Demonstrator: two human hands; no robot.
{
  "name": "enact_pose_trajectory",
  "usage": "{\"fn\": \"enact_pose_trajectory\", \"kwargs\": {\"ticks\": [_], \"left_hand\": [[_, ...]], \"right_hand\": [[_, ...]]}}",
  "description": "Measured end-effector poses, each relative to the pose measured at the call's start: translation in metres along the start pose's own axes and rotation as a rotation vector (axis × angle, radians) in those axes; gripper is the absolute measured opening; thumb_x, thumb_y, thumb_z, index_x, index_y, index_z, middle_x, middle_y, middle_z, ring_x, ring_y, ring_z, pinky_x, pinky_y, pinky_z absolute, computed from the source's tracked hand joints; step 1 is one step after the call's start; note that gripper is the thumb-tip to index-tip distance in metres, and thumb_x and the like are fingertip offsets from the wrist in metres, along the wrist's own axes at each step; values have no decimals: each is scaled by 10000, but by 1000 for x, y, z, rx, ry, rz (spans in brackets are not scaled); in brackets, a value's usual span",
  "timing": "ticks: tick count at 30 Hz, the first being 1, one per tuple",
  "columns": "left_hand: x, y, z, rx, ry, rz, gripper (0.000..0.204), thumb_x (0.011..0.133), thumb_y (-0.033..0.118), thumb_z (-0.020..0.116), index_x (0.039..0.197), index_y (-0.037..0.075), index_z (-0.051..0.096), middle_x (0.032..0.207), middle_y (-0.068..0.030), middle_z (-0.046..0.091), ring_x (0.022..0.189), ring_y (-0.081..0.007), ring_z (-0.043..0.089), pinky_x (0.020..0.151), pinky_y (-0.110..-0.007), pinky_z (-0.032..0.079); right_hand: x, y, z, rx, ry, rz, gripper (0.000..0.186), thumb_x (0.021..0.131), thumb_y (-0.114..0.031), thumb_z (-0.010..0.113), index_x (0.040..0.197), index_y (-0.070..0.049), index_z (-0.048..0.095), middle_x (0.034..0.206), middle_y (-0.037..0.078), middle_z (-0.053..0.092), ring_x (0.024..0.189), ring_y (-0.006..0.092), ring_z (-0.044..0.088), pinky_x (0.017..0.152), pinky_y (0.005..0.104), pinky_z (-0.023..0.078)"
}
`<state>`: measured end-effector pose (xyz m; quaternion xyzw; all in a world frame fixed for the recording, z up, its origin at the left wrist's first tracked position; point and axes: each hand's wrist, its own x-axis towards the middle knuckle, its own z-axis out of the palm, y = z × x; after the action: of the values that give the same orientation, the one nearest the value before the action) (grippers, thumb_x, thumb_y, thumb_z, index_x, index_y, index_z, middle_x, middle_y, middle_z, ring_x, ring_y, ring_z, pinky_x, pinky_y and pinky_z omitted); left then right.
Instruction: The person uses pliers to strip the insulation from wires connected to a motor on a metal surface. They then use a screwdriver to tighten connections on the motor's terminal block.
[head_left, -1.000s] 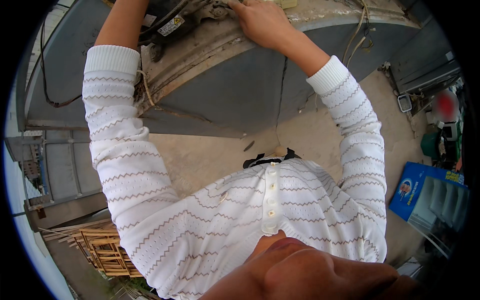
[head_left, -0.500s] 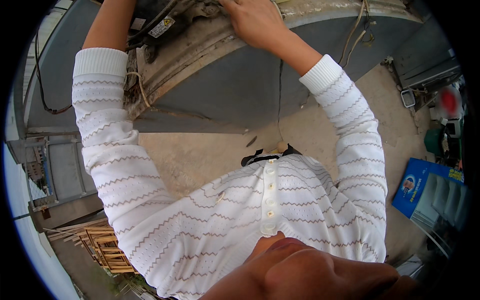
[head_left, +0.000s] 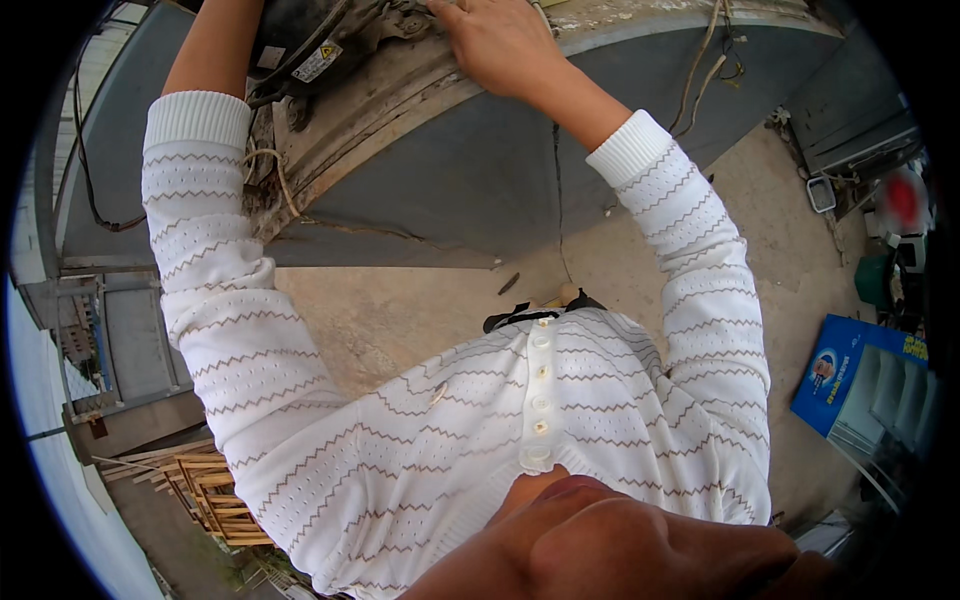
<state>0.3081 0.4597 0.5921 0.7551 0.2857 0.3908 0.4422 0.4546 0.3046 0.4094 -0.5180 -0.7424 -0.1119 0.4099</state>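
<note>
A black, rounded compressor-like unit (head_left: 345, 30) sits at the top on a dirty, rusty metal base (head_left: 400, 105); its upper part is cut off. It bears a white label with a yellow warning triangle (head_left: 318, 62) and has dark cables. My right hand (head_left: 500, 45) reaches in beside the unit's mounting bracket (head_left: 412, 22). Its thumb side points left and its fingers look curled; whatever they grip is beyond the top edge. My left forearm (head_left: 210, 50) rises along the unit's left side, and the hand itself lies out of the picture.
Below the base stands a curved-looking grey panel (head_left: 420, 190). Loose wires hang at its right (head_left: 697, 75), with a pale cable (head_left: 283, 180) at left. A blue box-like rack (head_left: 835, 375) and a green container (head_left: 873, 282) stand on the floor right. Wooden frames (head_left: 215, 495) lie lower left.
My right hand and forearm have shifted slightly left and down in the picture. My left forearm stays nearly in place.
</note>
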Motion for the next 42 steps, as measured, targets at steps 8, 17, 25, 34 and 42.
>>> {"fn": "enact_pose_trajectory", "kwargs": {"ticks": [8, 17, 25, 34, 42], "left_hand": [[2, -7, -2, 28, 50, 14, 319, 973, 185, 572, 1276, 86, 562, 957, -8, 607, 856, -125, 597, 819, -332, 547], [12, -20, -8, 88, -41, 120, 256, 1021, 331, 563, 1173, 128, 593, 1027, -2, 647, 972, -126, 615, 856, -320, 494], [14, -24, -8, 79, -23, 114, 176, 1003, 276, 585, 1112, 142, 619, 957, 8, 646, 914, -106, 613, 795, -297, 500], [16, -30, -13, 71, -66, 149, 105, 982, 225, 591, 1061, 165, 621, 929, 15, 644, 886, -100, 607, 765, -281, 486], [16, -28, -11, 86, -55, 143, 91, 972, 208, 600, 1053, 175, 626, 916, 20, 646, 894, -100, 613, 768, -294, 489]], "right_hand": [[-1, 2, 4, 30, 41, -32, 115, 813, -87, 559, 841, -4, 633, 768, 195, 652, 754, 380, 658, 670, 491, 512], [5, -4, 10, -85, -59, 46, 169, 847, -113, 563, 934, 8, 643, 821, 180, 675, 802, 350, 677, 690, 468, 518], [8, -20, 34, -170, -65, 53, 290, 812, -65, 603, 1075, 55, 628, 943, 183, 686, 867, 323, 698, 679, 443, 529], [13, -32, 43, -136, -89, 125, 318, 803, -72, 627, 1081, 83, 616, 961, 207, 680, 893, 337, 698, 714, 430, 573], [19, -55, 45, -184, -139, 120, 440, 887, -210, 569, 1196, 102, 596, 1002, 215, 687, 895, 335, 697, 704, 419, 567]]}}
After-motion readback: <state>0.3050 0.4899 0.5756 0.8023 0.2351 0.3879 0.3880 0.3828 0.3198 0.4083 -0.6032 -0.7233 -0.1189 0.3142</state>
